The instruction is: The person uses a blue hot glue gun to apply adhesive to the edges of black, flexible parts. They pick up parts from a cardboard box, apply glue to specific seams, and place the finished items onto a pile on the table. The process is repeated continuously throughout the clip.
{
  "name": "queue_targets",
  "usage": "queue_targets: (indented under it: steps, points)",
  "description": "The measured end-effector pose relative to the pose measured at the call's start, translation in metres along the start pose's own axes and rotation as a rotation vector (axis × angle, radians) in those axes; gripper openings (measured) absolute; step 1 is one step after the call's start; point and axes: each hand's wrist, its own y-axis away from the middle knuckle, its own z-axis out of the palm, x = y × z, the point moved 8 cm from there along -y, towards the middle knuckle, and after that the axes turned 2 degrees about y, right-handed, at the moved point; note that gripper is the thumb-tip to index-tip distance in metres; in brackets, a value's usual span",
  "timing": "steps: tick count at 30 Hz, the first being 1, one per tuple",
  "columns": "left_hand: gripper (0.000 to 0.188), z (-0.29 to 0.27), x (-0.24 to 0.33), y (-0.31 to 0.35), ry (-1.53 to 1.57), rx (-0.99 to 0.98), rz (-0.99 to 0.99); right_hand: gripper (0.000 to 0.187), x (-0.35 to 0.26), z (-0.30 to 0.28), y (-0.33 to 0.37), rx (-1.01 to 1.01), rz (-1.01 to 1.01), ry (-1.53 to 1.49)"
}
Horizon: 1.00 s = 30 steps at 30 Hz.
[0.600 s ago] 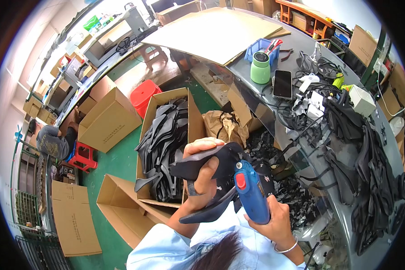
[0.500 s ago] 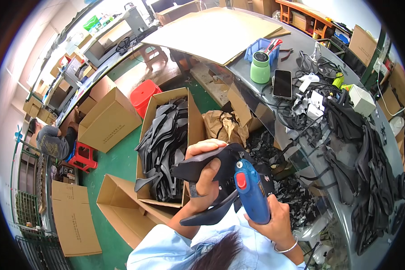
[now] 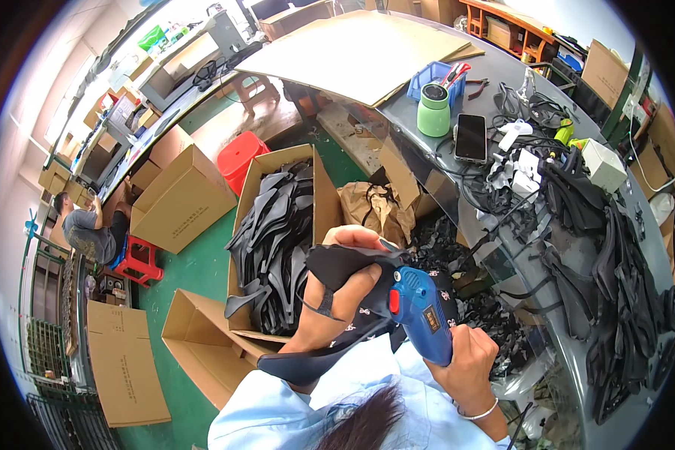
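My left hand [image 3: 330,304] is closed round a black curved padded piece [image 3: 336,265], its thumb along one side and fingers over the top. A long dark tail of this piece hangs below my wrist over my light blue sleeve. In my right hand [image 3: 466,361] is a blue hand-held power tool [image 3: 421,307] with a red button, gripped by its lower end. The tool's head is against or very close to the piece's right edge; its working tip is hidden. Beyond my left hand an open carton [image 3: 316,202] holds many similar black pieces [image 3: 281,225].
A grey table [image 3: 577,330] on the right bears more black pieces [image 3: 615,262], a phone [image 3: 470,139], a green bottle [image 3: 433,111] and a blue bin [image 3: 426,75]. Black scraps lie below its edge. Another person [image 3: 90,225] sits on a red stool at the far left.
My left hand has turned the black piece, and its tail has swung left and down. The blue tool has rotated, showing more of its side. The seated person has raised their head.
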Motion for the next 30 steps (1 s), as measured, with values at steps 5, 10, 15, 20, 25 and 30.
queue_targets:
  steps: [5, 10, 15, 20, 25, 30]
  points:
    - [0.037, 0.009, -0.001, -0.005, -0.155, -0.194, -0.033, 0.037, 0.0, 0.003, 0.0, -0.067, 0.018, -0.132]
    - [0.041, 0.01, -0.014, -0.005, -0.272, -0.366, -0.07, 0.04, -0.01, -0.002, -0.007, -0.019, -0.068, -0.194]
    - [0.038, 0.017, -0.015, -0.004, -0.452, -0.543, 0.1, 0.037, -0.008, -0.002, -0.006, -0.053, -0.038, -0.2]
    - [0.051, 0.028, -0.051, 0.012, -0.552, -0.811, -0.224, 0.039, 0.001, -0.021, -0.015, 0.12, -0.018, -0.181]
    - [0.062, 0.055, -0.082, 0.038, -0.161, -0.904, -0.477, 0.037, 0.032, -0.008, -0.033, 0.02, 0.292, -0.606]
    - [0.06, 0.039, -0.112, 0.061, 0.324, -0.634, -0.648, 0.042, 0.066, -0.016, -0.021, 0.16, 0.579, -0.964]
